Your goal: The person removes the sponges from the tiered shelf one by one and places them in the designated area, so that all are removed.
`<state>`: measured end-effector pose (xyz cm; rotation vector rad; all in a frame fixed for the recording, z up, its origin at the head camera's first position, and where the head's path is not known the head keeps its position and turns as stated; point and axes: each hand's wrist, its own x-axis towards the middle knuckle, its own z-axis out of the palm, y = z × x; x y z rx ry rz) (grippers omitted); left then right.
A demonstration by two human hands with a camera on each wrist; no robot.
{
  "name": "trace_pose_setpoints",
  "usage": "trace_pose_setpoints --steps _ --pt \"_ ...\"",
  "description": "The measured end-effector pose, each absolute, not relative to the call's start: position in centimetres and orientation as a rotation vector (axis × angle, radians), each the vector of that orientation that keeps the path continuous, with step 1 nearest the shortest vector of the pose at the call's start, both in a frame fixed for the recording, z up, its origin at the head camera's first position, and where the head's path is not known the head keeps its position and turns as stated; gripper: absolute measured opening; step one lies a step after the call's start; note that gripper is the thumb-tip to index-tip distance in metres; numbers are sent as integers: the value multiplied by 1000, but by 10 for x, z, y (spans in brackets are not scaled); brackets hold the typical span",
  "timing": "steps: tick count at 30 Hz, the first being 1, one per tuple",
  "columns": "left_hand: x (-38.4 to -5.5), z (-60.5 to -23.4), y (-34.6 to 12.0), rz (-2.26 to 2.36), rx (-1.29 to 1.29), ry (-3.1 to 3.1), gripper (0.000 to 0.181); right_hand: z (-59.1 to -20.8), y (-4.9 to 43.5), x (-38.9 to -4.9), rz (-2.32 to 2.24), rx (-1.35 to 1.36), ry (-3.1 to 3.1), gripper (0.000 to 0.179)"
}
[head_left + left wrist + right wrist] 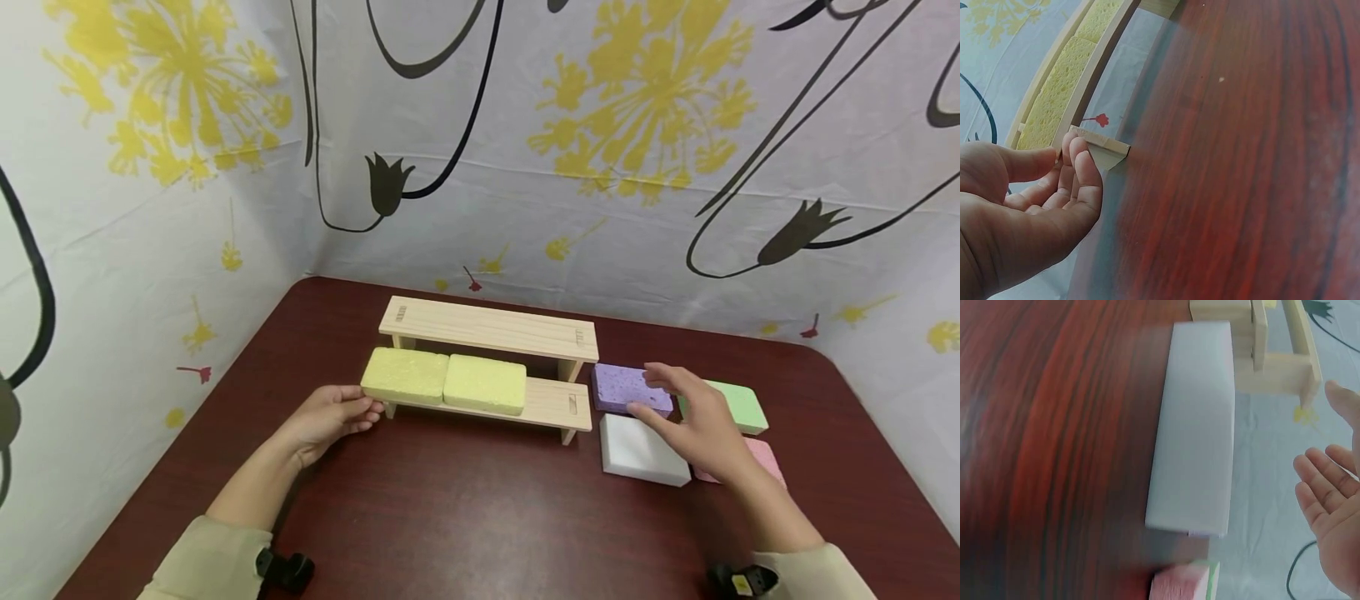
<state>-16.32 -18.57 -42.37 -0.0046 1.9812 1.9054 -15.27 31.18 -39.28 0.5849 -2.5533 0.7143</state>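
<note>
A two-step wooden stand [487,325] sits at the back of the table. Two yellow sponges [406,375] lie side by side on its lower step, the bare part of which is to their right. My left hand [333,421] pinches the left end of that step between thumb and fingers, beside the end sponge. Over a group of sponges to the stand's right hovers my right hand [701,425], fingers spread and holding nothing. Beneath or beside it are a purple sponge [615,386], a white block [641,454], a green sponge [742,407] and a partly hidden pink sponge [767,458].
The dark red wooden table [465,517] extends in front of the stand. A white patterned cloth [480,208] hangs behind the table and along its sides. The stand's upper step rises behind the yellow sponges.
</note>
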Motion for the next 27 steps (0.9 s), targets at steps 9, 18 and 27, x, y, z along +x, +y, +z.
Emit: trace_pose_setpoints --steps 9,18,27 --pt "-164 -424 -186 1911 -1 1976 31 -398 281 -159 758 719 -2495 53" --pt "-163 -423 -185 1904 4 1979 32 -402 253 -162 783 869 -2475 56" --pt "-163 -423 -186 1914 -6 1971 32 -403 228 -165 811 923 -2546 62"
